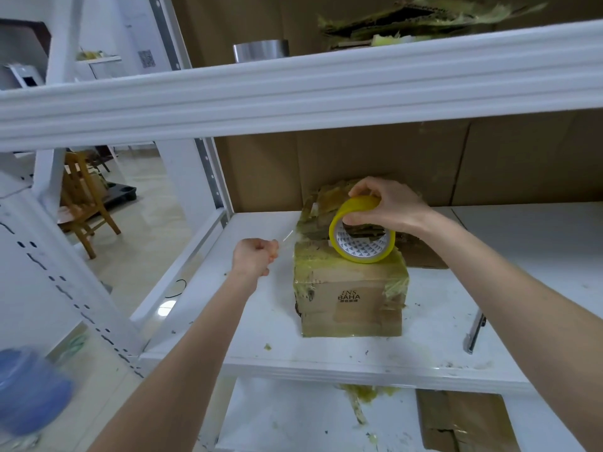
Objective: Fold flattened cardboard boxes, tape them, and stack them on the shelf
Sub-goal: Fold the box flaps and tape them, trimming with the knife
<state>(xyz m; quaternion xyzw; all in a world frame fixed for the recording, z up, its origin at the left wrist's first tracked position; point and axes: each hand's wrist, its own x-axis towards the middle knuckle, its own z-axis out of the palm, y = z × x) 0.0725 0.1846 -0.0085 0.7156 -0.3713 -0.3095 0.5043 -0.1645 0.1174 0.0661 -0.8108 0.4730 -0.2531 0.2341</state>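
Box [350,290] squat on the white shelf [248,334], towards its front, flaps closed, top edges and corners banded in yellowish tape, printed face turned to the camera. Roll [362,238] standing on edge on the lid, tilted, touching it. Right grip [386,207] curled over the roll from above, fingers and thumb clamped on its rim, holding it down against the box. Left grip [256,256] just left of the box, closed to a fist, pinching what looks like the free end of a clear strip [285,239] stretched thin to the upper left edge; origin at the roll too faint to make out.

Step in hand, by the look of it: taping, with a length drawn out sideways off the top. Folding done for this one; stacking not yet.

Next, probably: keep the strip taut, lay it down over the left side, press flat, then break it off. No cutter in sight, so a sharp snap against the roll likely needed. Some risk of the strip folding onto itself.

Behind the box, touching or nearly so, a second carton [326,203], crumpled and thick with tape. Steel can [261,50] and torn cardboard [408,24] on the upper shelf [326,83]. Wooden chair [85,207] well off to the left.
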